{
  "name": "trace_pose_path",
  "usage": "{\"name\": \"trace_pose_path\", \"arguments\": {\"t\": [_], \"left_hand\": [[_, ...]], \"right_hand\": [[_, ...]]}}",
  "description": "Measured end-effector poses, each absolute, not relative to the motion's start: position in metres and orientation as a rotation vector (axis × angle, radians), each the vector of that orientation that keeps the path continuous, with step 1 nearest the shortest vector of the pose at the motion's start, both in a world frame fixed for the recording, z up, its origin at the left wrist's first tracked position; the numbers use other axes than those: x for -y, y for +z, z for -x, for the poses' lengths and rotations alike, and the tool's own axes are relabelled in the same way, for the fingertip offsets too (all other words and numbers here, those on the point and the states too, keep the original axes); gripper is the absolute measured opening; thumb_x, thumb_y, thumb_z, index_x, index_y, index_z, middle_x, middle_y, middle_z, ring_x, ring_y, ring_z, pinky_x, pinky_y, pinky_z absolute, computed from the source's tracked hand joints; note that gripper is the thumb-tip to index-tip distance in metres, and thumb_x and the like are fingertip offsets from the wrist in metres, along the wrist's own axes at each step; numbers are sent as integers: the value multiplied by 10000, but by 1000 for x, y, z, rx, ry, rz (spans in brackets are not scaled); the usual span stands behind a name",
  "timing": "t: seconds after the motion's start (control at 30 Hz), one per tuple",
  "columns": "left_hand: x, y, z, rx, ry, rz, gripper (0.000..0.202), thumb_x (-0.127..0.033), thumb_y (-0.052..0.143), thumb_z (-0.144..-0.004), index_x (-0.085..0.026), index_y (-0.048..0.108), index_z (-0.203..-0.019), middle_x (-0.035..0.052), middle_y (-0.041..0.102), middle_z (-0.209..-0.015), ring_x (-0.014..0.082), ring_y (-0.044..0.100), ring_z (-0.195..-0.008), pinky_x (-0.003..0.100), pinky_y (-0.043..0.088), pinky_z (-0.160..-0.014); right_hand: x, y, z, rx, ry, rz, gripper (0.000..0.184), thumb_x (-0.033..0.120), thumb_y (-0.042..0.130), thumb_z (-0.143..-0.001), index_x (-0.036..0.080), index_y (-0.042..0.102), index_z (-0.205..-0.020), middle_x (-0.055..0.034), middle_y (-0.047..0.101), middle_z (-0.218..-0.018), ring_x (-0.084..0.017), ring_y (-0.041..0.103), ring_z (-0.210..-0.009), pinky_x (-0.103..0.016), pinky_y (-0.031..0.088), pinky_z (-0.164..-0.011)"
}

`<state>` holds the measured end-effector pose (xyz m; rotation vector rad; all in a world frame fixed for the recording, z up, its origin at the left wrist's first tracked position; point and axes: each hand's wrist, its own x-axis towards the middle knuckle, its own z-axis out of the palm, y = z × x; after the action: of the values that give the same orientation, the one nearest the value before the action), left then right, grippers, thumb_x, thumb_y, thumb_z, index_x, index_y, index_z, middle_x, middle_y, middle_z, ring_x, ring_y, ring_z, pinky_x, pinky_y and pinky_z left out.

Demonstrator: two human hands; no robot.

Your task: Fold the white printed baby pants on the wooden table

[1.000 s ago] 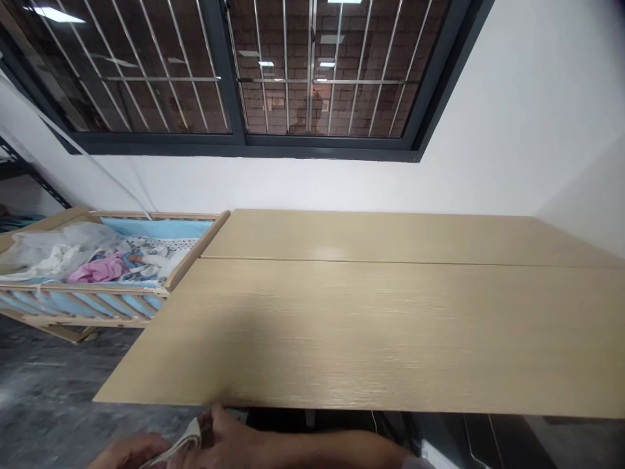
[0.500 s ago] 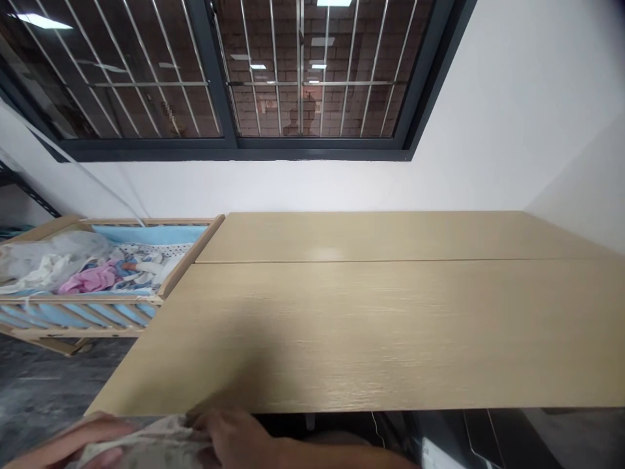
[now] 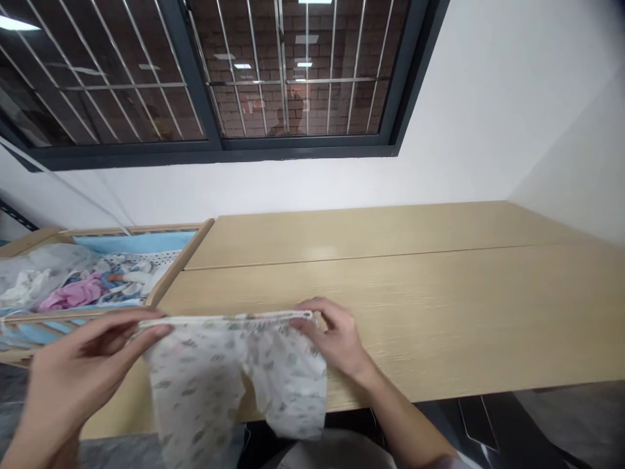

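Pale leaf-print baby pants (image 3: 234, 355)

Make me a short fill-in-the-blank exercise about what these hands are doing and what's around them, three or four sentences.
The left hand and the right hand hold the printed baby pants by the ____.
The two ____ of the pants hang down in front of the wooden table.
In the wooden crib, a garment is colored ____.
Through the barred window, a wall of ____ shows.

Missing words: waistband; legs; pink; brick.
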<state>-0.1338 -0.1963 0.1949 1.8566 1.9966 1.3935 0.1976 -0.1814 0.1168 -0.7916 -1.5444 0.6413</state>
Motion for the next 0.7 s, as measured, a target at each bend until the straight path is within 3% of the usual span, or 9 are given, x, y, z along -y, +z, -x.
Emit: {"name": "trace_pose_path", "arguments": {"t": [0.1, 0.2, 0.43, 0.57, 0.7], "left_hand": [[155, 201, 93, -1779, 1284, -1825, 406, -583, 802, -667, -232, 762, -866, 31, 783, -865, 223, 711, -804, 315, 615, -766], [104, 188, 71, -1639, 1158, -1916, 427, -591, 752, -715, -214, 769, -915, 53, 788, -892, 226, 715, -814, 291, 599, -744], [-9, 110, 29, -1670, 906, -1962, 293, -383, 598, -859, -177, 736, -1015, 57, 778, -970, 204, 711, -850, 267, 546, -766], [-45, 73, 2, -1828, 782, -1922, 196, -251, 585, -910, -162, 728, -1009, 85, 756, -1039, 226, 693, -981, 316, 527, -870], [-65, 53, -15, -1940, 632, -1902, 244, -336, 623, -963, -161, 669, -1128, 87, 690, -1158, 228, 661, -1057, 428, 546, -931]], "right_hand": [[161, 125, -230, 1510, 676, 940, 241, 409, 658, -940, 233, 736, -1084, -69, 751, -1025, -199, 692, -874, -319, 555, -753], [129, 125, -259, 1564, 769, 1042, 301, 434, 594, -966, 214, 712, -1133, -63, 740, -1008, -186, 664, -831, -302, 519, -707], [14, 71, -289, 1668, 671, 1421, 210, 323, 571, -901, 183, 715, -964, -31, 677, -905, -154, 607, -761, -273, 476, -713], [-37, 31, -287, 1628, 631, 1664, 167, 240, 569, -872, 203, 697, -972, -8, 680, -851, -159, 615, -770, -277, 459, -750], [-63, 1, -282, 1574, 581, 1797, 136, 209, 601, -857, 220, 670, -973, -6, 705, -866, -179, 634, -850, -321, 426, -851]]}}
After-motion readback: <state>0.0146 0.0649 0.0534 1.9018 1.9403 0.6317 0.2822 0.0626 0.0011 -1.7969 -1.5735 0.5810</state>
